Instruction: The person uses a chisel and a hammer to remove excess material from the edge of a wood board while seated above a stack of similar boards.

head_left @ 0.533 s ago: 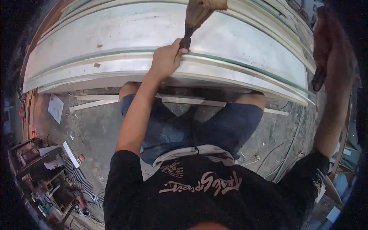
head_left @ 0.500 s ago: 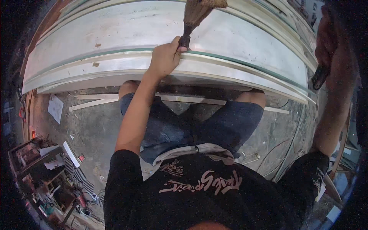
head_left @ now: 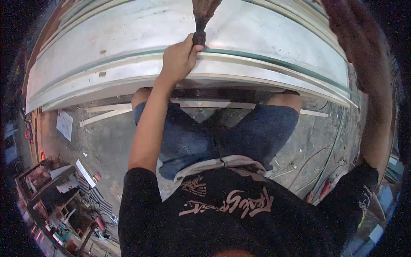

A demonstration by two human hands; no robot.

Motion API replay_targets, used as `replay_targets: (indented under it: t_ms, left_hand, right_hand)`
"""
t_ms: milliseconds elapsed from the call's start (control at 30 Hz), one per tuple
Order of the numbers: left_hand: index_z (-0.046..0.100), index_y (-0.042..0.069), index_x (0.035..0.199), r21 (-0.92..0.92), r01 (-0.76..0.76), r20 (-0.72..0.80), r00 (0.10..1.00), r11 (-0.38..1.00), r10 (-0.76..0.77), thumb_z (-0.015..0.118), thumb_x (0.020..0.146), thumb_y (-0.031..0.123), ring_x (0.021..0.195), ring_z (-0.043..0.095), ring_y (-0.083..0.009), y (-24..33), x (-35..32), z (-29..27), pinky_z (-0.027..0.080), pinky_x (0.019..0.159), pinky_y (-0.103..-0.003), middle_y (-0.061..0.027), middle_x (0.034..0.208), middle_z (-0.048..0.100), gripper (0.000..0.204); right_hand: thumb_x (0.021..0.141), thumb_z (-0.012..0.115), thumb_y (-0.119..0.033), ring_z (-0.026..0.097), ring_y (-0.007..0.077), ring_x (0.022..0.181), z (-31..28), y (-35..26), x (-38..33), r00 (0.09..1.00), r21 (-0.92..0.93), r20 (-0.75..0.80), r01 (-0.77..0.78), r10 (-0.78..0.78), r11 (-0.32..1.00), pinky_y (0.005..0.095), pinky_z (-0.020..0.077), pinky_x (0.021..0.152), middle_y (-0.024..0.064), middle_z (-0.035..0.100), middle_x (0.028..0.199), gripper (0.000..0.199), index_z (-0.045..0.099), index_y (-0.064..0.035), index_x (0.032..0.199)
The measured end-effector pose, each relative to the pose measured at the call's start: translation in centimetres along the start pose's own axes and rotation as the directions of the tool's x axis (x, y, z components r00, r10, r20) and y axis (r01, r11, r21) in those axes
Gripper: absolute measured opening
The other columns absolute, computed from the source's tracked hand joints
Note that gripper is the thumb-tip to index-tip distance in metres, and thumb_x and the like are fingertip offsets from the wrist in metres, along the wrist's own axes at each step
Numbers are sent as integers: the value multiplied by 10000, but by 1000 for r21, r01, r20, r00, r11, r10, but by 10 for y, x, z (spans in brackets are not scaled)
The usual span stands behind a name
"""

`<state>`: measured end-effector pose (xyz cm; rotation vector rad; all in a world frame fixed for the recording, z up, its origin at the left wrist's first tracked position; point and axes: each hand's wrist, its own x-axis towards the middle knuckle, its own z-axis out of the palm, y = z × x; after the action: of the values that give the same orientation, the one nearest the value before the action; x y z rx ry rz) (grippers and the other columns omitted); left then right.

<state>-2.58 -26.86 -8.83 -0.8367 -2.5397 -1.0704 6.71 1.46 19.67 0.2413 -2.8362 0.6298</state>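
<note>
My left hand [head_left: 179, 61] grips the dark handle of a brush [head_left: 200, 30] whose brown bristles point away from me at the top edge. The hand rests on the near edge of a long pale panel [head_left: 107, 43] with a green-tinted rim that spans the view. My right forearm runs up the right side, and my right hand [head_left: 347, 22] is raised over the panel's far right end. It is blurred, so I cannot see whether it holds anything. My legs in blue shorts stand against the panel's underside.
Thin wooden strips [head_left: 109, 113] and a sheet of paper [head_left: 64, 124] lie on the concrete floor under the panel. Shelves crowded with tools and boxes [head_left: 55, 205] fill the lower left. Cables [head_left: 319, 169] trail over the floor at the right.
My left hand and the brush have shifted slightly left along the panel's edge. My right hand has risen higher, and the dark tool it held is out of sight.
</note>
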Motion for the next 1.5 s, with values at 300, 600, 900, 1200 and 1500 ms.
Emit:
replay_targets:
  t_ms: [300,600,900,1200,1500]
  left_hand:
    - [565,81,1268,13,1,2,1000,1000,-1,603,1005,269,752,686,-395,-7,-6,6,521,670,-515,-163,777,703,326]
    - [608,36,1256,61,15,16,1000,998,-16,630,981,240,751,688,-393,-7,-3,5,520,686,-501,-188,783,699,343]
    - [607,46,1177,109,-44,-5,999,993,45,615,1010,261,725,671,-387,-4,-5,1,489,644,-496,-166,739,672,272]
    - [607,27,1157,118,-92,-16,995,989,94,630,1006,303,716,660,-394,-9,-2,4,497,657,-500,-169,734,660,315]
    - [597,-13,1154,149,-94,-15,995,984,97,594,1027,323,744,670,-405,-5,-6,5,515,685,-492,-187,756,672,359]
  right_hand:
    - [1110,473,-465,403,88,447,17,-55,10,971,68,-228,86,-68,994,291,357,410,-23,429,547,486,607,-94,825]
    - [1117,457,-455,503,66,522,22,-93,15,932,-158,-149,-353,331,922,267,426,466,-29,513,596,483,631,-86,858]
    - [1107,466,-491,440,60,492,16,-48,7,998,145,-43,-38,45,989,276,392,451,-34,471,585,514,605,-94,813]
    - [1110,444,-504,411,69,478,25,-46,3,994,64,85,56,-61,996,295,354,434,-32,441,576,547,565,-90,774]
    - [1106,459,-502,399,72,490,34,-6,5,999,93,44,12,-16,996,296,362,469,-25,436,562,541,559,-86,776]
